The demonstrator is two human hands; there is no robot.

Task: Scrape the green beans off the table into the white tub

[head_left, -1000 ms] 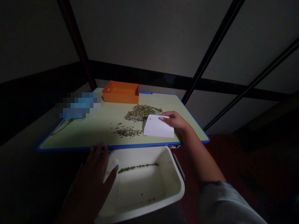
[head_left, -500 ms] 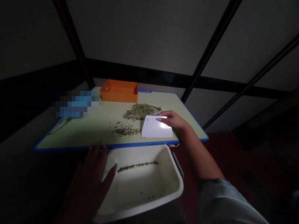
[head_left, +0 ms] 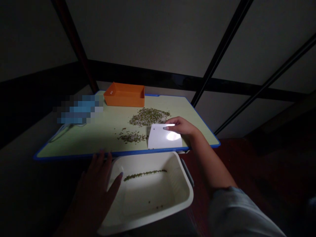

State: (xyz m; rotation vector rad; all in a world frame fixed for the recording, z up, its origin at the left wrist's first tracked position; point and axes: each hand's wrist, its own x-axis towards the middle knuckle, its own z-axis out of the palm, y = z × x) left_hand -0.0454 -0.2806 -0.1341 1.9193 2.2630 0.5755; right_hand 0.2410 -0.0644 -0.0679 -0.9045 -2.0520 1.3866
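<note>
My right hand point(head_left: 181, 126) pinches the top of a white plastic scraper point(head_left: 163, 138), thumb in front. The scraper's lower edge is at the front edge of the board. Small green grains lie in a larger pile point(head_left: 149, 117) behind it and a smaller heap point(head_left: 132, 137) to its left. My left hand point(head_left: 98, 184), in deep shadow, grips the left side of a white plastic basin point(head_left: 182, 200). Its thumb is over the rim inside, and its other fingers stretch toward the board's edge. Inside the basin, a line of grains point(head_left: 145, 174) lies along the far side of the bottom.
The pale green tabletop point(head_left: 98, 138) has a blue border. At its back left stands an orange open box point(head_left: 124, 98). A blurred-out blue object point(head_left: 81, 110) with a white cord point(head_left: 58, 131) lies left. Light wall panels point(head_left: 153, 36) rise behind the table.
The scraper has come slightly toward me, down to the board's front edge, with my right hand on it. My left hand keeps its place at the basin. The view has shifted slightly.
</note>
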